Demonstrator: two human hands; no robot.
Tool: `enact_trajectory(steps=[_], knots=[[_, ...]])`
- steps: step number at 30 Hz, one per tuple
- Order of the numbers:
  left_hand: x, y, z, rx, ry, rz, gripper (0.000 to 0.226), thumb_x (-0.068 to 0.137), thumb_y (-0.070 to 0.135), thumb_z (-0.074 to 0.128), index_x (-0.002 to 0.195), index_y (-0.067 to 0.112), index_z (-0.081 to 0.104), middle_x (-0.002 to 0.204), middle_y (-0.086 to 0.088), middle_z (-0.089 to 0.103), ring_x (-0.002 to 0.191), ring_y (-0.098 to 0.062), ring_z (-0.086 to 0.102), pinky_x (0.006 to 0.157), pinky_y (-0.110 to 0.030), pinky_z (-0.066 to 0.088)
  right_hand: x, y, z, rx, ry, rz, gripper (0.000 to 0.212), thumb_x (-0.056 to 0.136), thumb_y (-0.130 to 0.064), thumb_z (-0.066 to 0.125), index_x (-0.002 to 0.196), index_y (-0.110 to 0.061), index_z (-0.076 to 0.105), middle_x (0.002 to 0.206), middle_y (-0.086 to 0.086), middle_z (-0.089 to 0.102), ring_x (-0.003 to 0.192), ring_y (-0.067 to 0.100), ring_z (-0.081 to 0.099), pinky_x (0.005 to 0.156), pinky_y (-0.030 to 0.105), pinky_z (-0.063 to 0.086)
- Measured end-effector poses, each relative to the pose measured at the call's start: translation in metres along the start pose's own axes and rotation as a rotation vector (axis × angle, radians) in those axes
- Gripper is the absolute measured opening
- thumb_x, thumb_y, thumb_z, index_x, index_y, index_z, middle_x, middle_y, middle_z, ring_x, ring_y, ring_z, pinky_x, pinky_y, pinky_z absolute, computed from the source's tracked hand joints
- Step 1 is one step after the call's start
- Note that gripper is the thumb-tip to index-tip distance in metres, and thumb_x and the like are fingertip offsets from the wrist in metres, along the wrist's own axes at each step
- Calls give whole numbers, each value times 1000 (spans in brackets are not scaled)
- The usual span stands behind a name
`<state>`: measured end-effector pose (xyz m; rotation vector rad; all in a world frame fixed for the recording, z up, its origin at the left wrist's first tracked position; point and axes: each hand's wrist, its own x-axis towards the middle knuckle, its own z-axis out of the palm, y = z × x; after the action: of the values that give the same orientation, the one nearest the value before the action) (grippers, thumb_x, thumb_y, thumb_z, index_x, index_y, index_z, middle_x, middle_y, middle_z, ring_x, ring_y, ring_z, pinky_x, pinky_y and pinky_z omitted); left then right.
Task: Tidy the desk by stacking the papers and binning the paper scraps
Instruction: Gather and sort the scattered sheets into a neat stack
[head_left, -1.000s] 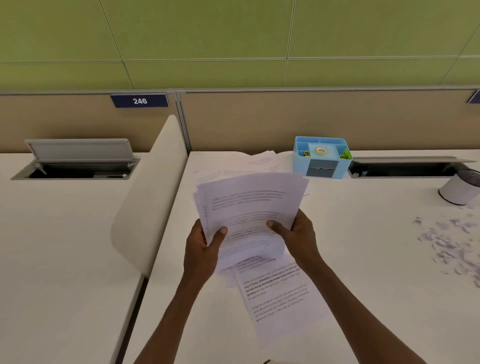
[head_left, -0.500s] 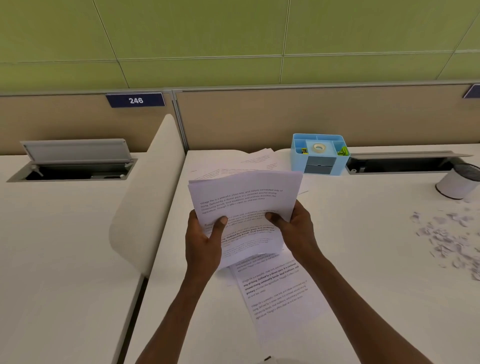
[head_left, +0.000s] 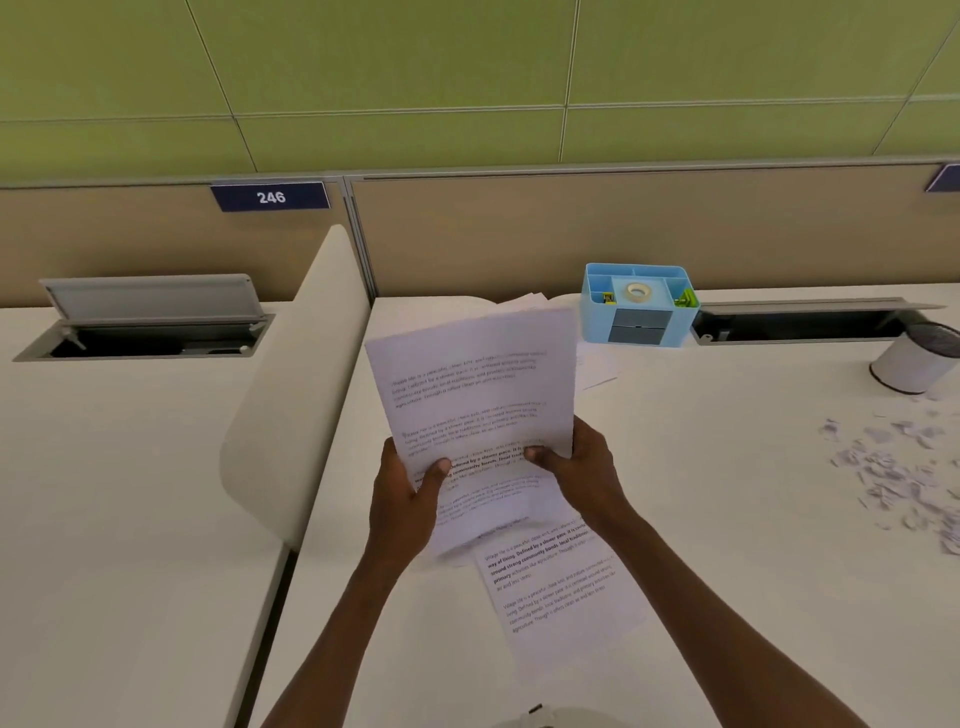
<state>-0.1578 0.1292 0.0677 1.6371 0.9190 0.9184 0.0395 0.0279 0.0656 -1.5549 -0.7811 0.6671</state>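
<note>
A sheaf of printed white papers (head_left: 472, 395) is held up above the desk, tilted toward me. My left hand (head_left: 402, 499) grips its lower left edge, thumb on the front. My right hand (head_left: 582, 467) grips its lower right edge, thumb across the print. One more printed sheet (head_left: 561, 597) lies flat on the white desk (head_left: 727, 545) just below my hands. Other sheets (head_left: 597, 371) peek out on the desk behind the sheaf. A scatter of torn paper scraps (head_left: 893, 467) covers the desk at the right. A small white bin (head_left: 911, 361) with a dark mesh top stands beyond the scraps.
A light blue desk organiser (head_left: 639, 306) with a tape roll stands at the back. A cable tray (head_left: 805, 325) lies open to its right. A curved white divider (head_left: 291, 395) bounds the desk on the left, with a neighbouring desk beyond it. A brown partition runs along the back.
Both hands have turned the sheaf from a wide, fanned spread to a more upright, squared bundle. The sheet on the desk has stayed in place.
</note>
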Motion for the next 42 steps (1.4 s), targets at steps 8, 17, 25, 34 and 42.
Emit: enact_trajectory(steps=[8,17,25,34,42], knots=[[1,-11,-14,-418,-178,-237,23,91,19,69,112,31,71,115,-3,74,102,-24,72,76,-31,59,10,-4,3,4,-151,132,40,75,-21,81,112,-13,65,105,-1,73,89,16,72,77,31,60],[-8,-38,-39,-315,36,-234,26,93,13,65,102,36,75,106,3,76,96,-18,73,73,-28,60,-11,49,-25,-1111,56,422,92,64,-70,71,122,-3,43,122,17,45,117,35,41,91,45,43],[2,-44,-56,-342,174,-253,26,95,6,62,115,21,67,108,2,75,98,-18,72,75,-31,58,-11,59,-23,-1144,-27,538,92,58,-60,81,122,-4,46,125,12,44,120,31,40,95,44,40],[2,-44,-52,-363,167,-258,24,95,7,62,109,26,69,105,4,76,94,-17,73,69,-26,59,-6,53,-42,-753,122,536,52,71,-25,78,114,-7,55,113,13,63,101,32,61,82,37,51],[6,-51,-48,-338,142,-249,28,94,10,63,114,30,69,112,3,75,99,-17,72,73,-29,61,17,14,-94,-797,278,446,52,70,-29,79,117,-12,63,111,12,67,99,32,64,81,38,53]])
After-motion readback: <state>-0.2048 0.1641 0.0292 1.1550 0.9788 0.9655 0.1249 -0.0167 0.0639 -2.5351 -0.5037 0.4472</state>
